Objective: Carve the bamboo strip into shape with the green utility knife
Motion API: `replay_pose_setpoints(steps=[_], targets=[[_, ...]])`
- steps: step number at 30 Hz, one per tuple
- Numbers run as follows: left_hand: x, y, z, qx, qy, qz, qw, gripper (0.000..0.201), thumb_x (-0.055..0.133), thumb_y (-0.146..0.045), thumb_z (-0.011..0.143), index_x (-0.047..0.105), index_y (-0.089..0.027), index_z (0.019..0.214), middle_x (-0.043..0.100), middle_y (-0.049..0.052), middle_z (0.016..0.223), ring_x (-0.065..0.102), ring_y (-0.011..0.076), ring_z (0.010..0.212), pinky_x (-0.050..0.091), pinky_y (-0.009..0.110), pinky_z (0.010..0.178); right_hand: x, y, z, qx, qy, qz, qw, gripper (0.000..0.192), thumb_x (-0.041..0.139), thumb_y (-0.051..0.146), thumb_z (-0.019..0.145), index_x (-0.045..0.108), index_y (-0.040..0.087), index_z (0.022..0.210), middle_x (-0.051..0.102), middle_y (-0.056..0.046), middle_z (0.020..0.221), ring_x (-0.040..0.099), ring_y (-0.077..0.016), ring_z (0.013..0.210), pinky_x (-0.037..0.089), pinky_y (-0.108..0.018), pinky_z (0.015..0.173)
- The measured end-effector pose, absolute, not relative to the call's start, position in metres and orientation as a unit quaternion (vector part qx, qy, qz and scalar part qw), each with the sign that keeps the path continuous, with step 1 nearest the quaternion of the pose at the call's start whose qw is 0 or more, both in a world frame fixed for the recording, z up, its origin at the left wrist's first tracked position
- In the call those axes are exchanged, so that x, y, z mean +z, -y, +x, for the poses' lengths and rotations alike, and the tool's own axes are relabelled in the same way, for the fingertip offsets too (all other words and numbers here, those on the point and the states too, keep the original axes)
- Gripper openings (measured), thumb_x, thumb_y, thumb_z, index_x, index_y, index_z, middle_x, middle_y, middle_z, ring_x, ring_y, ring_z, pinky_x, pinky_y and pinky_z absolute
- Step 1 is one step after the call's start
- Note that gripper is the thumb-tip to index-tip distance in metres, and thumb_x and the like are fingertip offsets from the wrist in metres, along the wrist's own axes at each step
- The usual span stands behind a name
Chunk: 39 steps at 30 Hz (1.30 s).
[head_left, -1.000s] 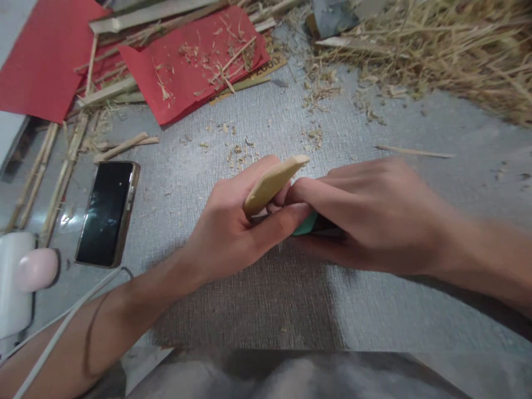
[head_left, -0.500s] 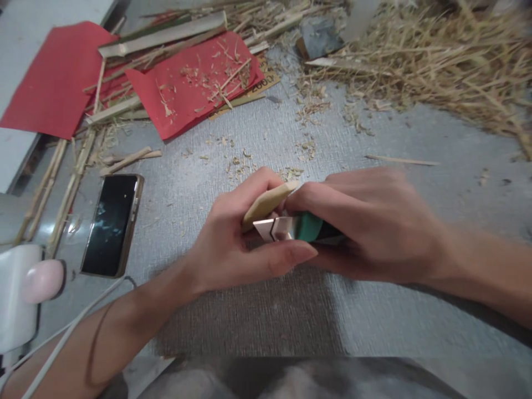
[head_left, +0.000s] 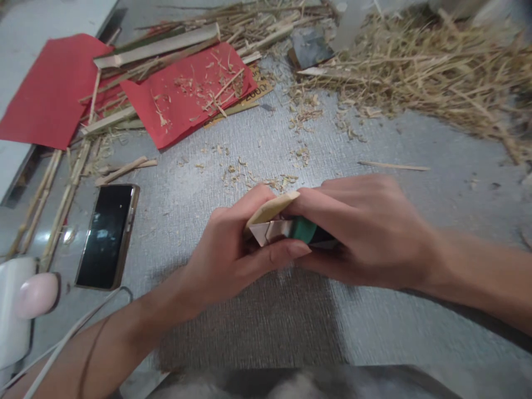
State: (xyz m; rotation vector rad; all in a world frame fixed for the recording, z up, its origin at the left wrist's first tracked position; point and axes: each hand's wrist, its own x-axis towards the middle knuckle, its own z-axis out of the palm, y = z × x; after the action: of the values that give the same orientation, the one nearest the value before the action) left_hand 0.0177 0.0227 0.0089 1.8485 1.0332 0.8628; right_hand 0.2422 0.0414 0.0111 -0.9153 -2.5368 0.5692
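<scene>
Both hands meet over the middle of the grey desk (head_left: 257, 327), and taking that meeting point as the centre of a clock, I see the left hand (head_left: 222, 241) come in from eight, closed around a pale wooden piece (head_left: 270, 208) whose cut tip points up toward one. The right hand (head_left: 369, 227) comes in from four, its fingers curled tightly around a cutter (head_left: 305, 229) with a green part and a dark body, the metal end pointing toward nine. That metal lies close along the near side of the wooden piece, though I can't tell whether the edge is biting in. The left thumb stretches along the near side of the cutter. Small shavings (head_left: 236, 173) are scattered on the desk toward eleven, and farther out that way a red sheet (head_left: 145, 124) carries more scraps. A big heap of straw (head_left: 432, 83) spreads between one and two, with a thin stick (head_left: 394, 165) lying alone at two. A dark-screened phone (head_left: 106, 238) rests at nine, and past it, nearer eight, sits a rounded pink object (head_left: 38, 295) beside a white one (head_left: 15, 327)
</scene>
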Motion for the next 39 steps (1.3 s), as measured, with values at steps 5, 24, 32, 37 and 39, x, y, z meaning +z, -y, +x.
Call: replay_pose_setpoints(steps=[5,24,32,37,39], targets=[[0.007,-0.0226,0.017,0.347,-0.405,0.73,0.427,0.026,0.082,-0.046,0.094,0.077,-0.027,0.11,0.071,-0.002,0.083,0.066,0.0166,0.071,0.056,0.029,0.063,0.0115,-0.0401,0.2417,0.179,0.903,-0.342,0.189,0.024,0.057,0.046,0.103,0.063,0.024,0.103,0.062,0.0,0.07,0.051,-0.0175,0.06,0.02,-0.033,0.058],[0.0091,-0.0235,0.0191,0.347,-0.397,0.715,0.458,0.028,0.082,-0.05,0.092,0.071,-0.025,0.09,0.065,-0.003,0.075,0.057,0.0146,0.06,0.049,0.029,0.052,0.0129,-0.0386,0.2394,0.168,0.9,-0.344,0.209,0.018,0.052,0.04,0.104,0.06,0.024,0.102,0.063,0.001,0.071,0.053,-0.0172,0.061,0.023,-0.031,0.058],[0.0051,-0.0215,0.0226,0.377,-0.4,0.689,0.473,0.029,0.08,-0.054,0.093,0.076,-0.026,0.093,0.071,-0.001,0.077,0.067,0.0184,0.07,0.057,0.032,0.063,0.0141,-0.0385,0.2394,0.171,0.897,-0.35,0.209,0.017,0.056,0.041,0.103,0.058,0.025,0.099,0.065,0.001,0.075,0.05,-0.0164,0.061,0.021,-0.031,0.057],[0.0023,-0.0201,0.0216,0.369,-0.398,0.704,0.458,0.034,0.074,-0.061,0.095,0.077,-0.027,0.099,0.07,-0.001,0.076,0.066,0.0181,0.068,0.059,0.033,0.062,0.0138,-0.0392,0.2397,0.149,0.901,-0.346,0.216,0.018,0.055,0.042,0.103,0.056,0.025,0.097,0.066,0.001,0.077,0.048,-0.0156,0.06,0.02,-0.031,0.057],[0.0034,-0.0203,0.0203,0.359,-0.397,0.723,0.438,0.033,0.073,-0.06,0.096,0.075,-0.027,0.095,0.07,-0.001,0.077,0.064,0.0179,0.068,0.057,0.033,0.061,0.014,-0.0401,0.2398,0.151,0.903,-0.341,0.214,0.017,0.053,0.041,0.104,0.056,0.025,0.098,0.066,0.0,0.077,0.048,-0.0157,0.06,0.021,-0.031,0.057]])
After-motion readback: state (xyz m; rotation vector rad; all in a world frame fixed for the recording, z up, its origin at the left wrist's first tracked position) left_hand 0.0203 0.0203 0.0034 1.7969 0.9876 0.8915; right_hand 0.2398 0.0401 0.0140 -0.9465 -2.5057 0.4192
